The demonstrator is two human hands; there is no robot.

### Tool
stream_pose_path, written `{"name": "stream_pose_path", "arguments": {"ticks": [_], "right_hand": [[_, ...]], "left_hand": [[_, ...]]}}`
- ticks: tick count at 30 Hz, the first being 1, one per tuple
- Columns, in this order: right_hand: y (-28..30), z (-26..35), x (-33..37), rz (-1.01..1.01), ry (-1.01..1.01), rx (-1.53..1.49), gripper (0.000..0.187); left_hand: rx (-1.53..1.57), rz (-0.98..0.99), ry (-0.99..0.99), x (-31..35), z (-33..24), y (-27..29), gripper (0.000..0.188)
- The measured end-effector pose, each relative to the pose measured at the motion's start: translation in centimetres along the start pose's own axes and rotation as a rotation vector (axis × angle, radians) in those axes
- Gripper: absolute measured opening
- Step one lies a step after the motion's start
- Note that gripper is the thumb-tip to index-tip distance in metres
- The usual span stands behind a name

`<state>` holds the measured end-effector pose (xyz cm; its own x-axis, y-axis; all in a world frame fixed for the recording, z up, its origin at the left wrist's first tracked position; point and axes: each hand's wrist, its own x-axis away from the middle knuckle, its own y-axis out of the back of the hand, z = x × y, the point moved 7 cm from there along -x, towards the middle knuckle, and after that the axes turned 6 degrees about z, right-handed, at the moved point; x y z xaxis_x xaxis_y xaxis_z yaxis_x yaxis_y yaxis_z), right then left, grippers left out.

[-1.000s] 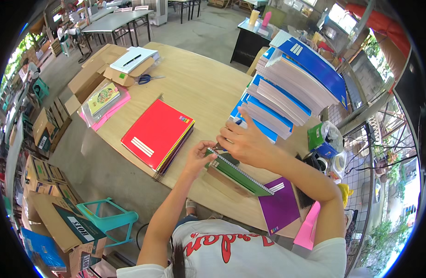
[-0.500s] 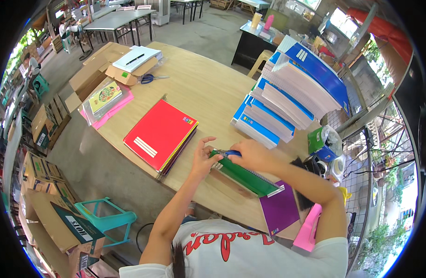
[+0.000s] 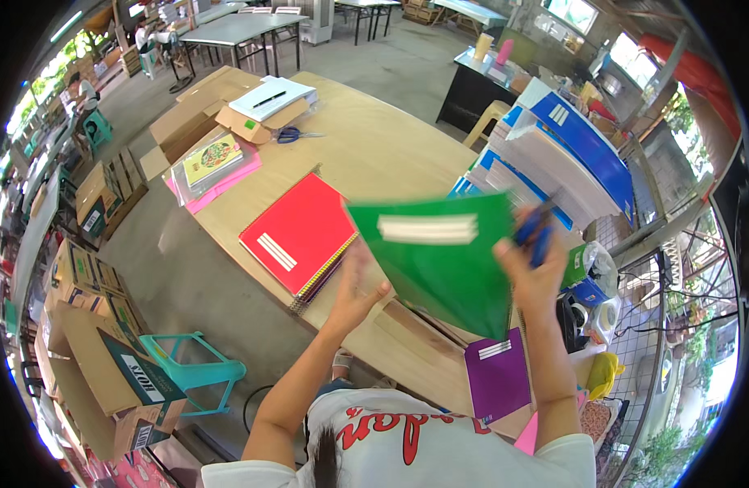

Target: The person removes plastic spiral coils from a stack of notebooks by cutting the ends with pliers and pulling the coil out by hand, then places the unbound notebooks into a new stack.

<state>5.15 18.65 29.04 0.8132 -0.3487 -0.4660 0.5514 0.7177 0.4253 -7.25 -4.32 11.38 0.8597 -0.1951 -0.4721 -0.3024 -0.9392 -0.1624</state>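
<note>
A green spiral notebook is lifted over the table, its cover with white label lines facing up. My right hand grips its right edge and also keeps hold of a blue-handled hand tool; blur hides the tool's kind. Off the notebook's left edge, my left hand is open, thumb spread and fingers smeared by motion. Beside that hand lies a stack of spiral notebooks with a red one on top. A purple notebook rests on the table below my right forearm.
Blue notebooks are piled at the right. On the wooden table's far left are scissors, an opened carton and a bagged yellow booklet. A turquoise stool stands at left.
The green notebook has gone from standing on edge to being raised with its cover turned up. My left hand has let go of its end; the tool has moved right with my right hand.
</note>
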Motion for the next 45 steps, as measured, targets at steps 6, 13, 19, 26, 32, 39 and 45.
{"name": "stream_pose_path", "arguments": {"ticks": [6,13,19,26,32,39,45], "right_hand": [[-7.2,-8.9,-6.2,-0.217,-0.204,-0.491,0.067],[-25.9,-19.6,-6.4,-0.005,-0.596,-0.608,0.049],[-28.8,-25.2,-4.6,0.033,-0.577,-0.159,0.052],[-28.7,-26.4,-2.8,0.144,-0.666,-0.004,0.058],[-26.0,-25.8,-2.9,0.146,-0.541,0.153,0.062],[-2.9,-25.1,9.6,0.000,-0.397,0.406,0.052],[1.3,-30.5,21.2,0.190,-0.730,0.913,0.057]], "left_hand": [[-0.343,0.263,0.243,-11.4,-2.0,7.2,0.035],[-1.099,0.264,0.106,-16.4,4.3,17.4,0.029],[-1.464,0.292,0.207,-13.2,9.5,18.7,0.027],[-1.062,0.219,0.188,-11.7,12.2,21.4,0.034],[-1.041,0.327,0.275,-12.7,14.6,22.1,0.042],[-0.682,0.470,-0.296,-17.4,-7.2,-3.8,0.055],[-0.400,0.889,-0.808,-18.1,-17.9,-31.6,0.041]]}}
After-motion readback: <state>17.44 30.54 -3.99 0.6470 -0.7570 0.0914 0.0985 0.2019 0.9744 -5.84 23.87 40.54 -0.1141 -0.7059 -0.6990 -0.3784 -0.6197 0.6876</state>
